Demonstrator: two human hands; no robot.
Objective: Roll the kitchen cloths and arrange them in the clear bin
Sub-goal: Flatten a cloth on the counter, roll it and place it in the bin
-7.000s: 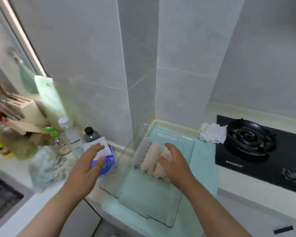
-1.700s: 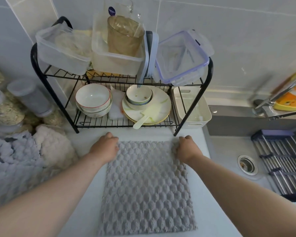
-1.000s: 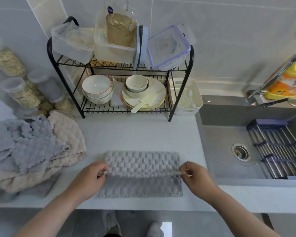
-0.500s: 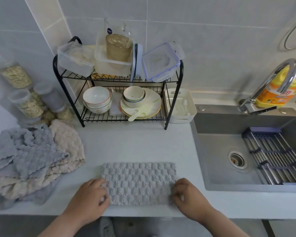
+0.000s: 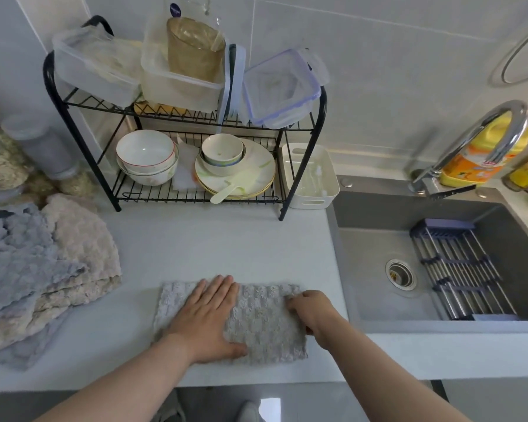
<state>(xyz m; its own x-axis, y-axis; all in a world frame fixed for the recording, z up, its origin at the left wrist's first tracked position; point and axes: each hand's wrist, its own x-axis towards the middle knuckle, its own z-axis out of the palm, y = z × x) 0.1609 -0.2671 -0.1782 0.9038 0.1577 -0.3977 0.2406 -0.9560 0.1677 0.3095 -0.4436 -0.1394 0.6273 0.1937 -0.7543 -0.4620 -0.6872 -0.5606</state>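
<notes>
Grey cloth [image 5: 265,324] now folded in half on countertop [image 5: 226,248] near front edge — left hand [image 5: 208,315] moved on top, flat, fingers spread; right hand [image 5: 311,309] curled, pinching right edge. Rolling likely next — clear bin out of view.

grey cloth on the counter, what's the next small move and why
Probably start rolling from the right edge. The grey cloth lies folded and flat on the counter, the left hand presses it down palm-flat, and the right hand already pinches its right edge, so curling that edge leftward looks like the natural start.
</notes>
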